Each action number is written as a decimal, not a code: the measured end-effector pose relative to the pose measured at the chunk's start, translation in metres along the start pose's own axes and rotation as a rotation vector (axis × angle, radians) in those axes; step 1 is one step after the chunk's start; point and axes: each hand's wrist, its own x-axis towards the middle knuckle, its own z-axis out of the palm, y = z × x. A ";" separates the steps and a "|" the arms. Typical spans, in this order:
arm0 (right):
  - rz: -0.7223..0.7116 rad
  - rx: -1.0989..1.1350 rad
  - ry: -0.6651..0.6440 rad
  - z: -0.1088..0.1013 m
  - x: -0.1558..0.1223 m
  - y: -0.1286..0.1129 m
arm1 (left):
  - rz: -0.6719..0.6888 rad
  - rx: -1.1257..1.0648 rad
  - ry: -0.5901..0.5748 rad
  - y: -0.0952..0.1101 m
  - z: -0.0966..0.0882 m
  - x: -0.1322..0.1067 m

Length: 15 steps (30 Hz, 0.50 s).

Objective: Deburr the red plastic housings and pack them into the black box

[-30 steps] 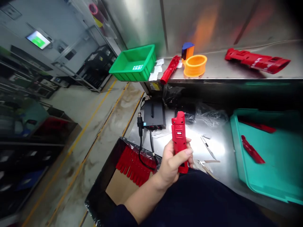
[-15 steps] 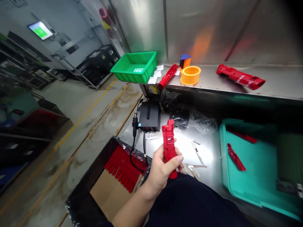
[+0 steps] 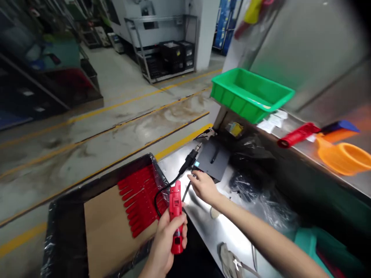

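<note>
My left hand [image 3: 164,241] is closed round a long red plastic housing [image 3: 175,214], held upright above the edge of the steel bench [image 3: 208,227]. My right hand [image 3: 203,186] reaches forward over the bench with its fingers pinched at the black cable [image 3: 166,189] just below the black hot-air nozzle handle [image 3: 189,159]. That handle lies beside a small black box unit [image 3: 213,159]. A cardboard-lined box [image 3: 98,227] at my left holds a row of several red plastic parts [image 3: 139,199].
A green bin [image 3: 249,92] sits on the upper shelf, with a red housing [image 3: 298,135] and an orange ring [image 3: 343,158] further right. Crumpled clear plastic [image 3: 252,181] lies on the bench. A teal tray corner [image 3: 307,241] shows at lower right. Yellow floor lines and racks lie beyond.
The view has swung left. My right hand has come into view and reached to the cable by the black nozzle. My left hand still grips the red housing, now lower in view.
</note>
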 end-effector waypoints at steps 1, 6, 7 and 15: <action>-0.036 -0.059 -0.089 0.014 0.026 0.002 | -0.002 -0.027 0.016 0.003 -0.009 0.002; -0.097 -0.296 -0.393 0.055 0.103 0.010 | 0.086 -0.029 0.044 0.020 -0.037 0.007; -0.113 -0.325 -0.423 0.054 0.108 0.012 | 0.118 -0.022 0.053 0.026 -0.041 0.009; -0.118 -0.317 0.051 -0.066 0.052 0.017 | 0.493 0.102 0.267 0.091 -0.076 0.016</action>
